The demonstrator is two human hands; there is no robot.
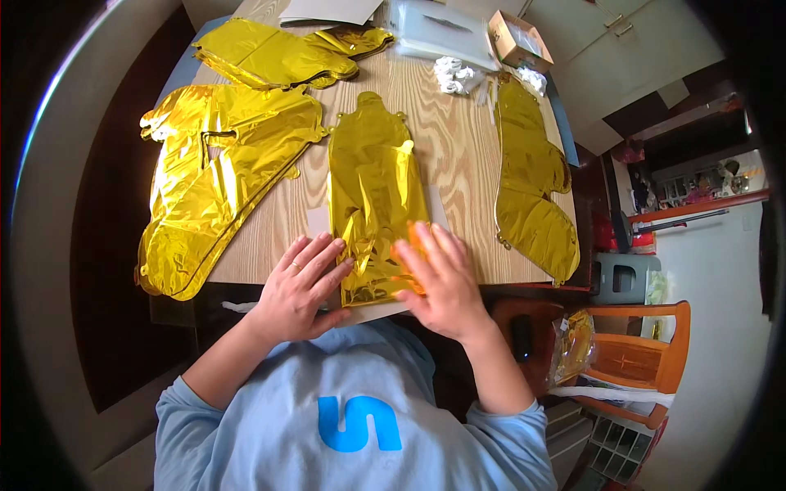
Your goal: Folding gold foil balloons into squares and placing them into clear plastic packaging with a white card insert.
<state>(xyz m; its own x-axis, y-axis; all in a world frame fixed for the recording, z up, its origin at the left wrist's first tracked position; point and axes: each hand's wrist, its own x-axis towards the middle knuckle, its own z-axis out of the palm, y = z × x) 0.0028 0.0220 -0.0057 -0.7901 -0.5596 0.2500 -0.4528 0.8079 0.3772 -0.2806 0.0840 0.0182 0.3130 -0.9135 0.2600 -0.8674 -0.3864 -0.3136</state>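
Observation:
A flat, uninflated gold foil balloon (pixel 370 168) lies lengthwise before me, folded into a long strip with small tabs at its far end. Its near end rests on a pale card or sheet (pixel 375 313), whose edges peek out beneath it. My left hand (pixel 301 288), with a ring on one finger, lies with fingers outstretched along the balloon's left edge. On the opposite edge, my right hand (pixel 446 282) spreads its fingers over the foil near the bottom corner. An orange reflection glows beside those fingertips. Wrinkles run across the foil between both hands.
More flat gold balloons lie at the left (pixel 217 164), far left (pixel 270 53) and right (pixel 532 172) of the wooden table (pixel 458 147). Behind are clear plastic sleeves (pixel 438 33), crumpled white tissue (pixel 456 75) and a small cardboard box (pixel 518 42). A wooden chair (pixel 630 360) stands at right.

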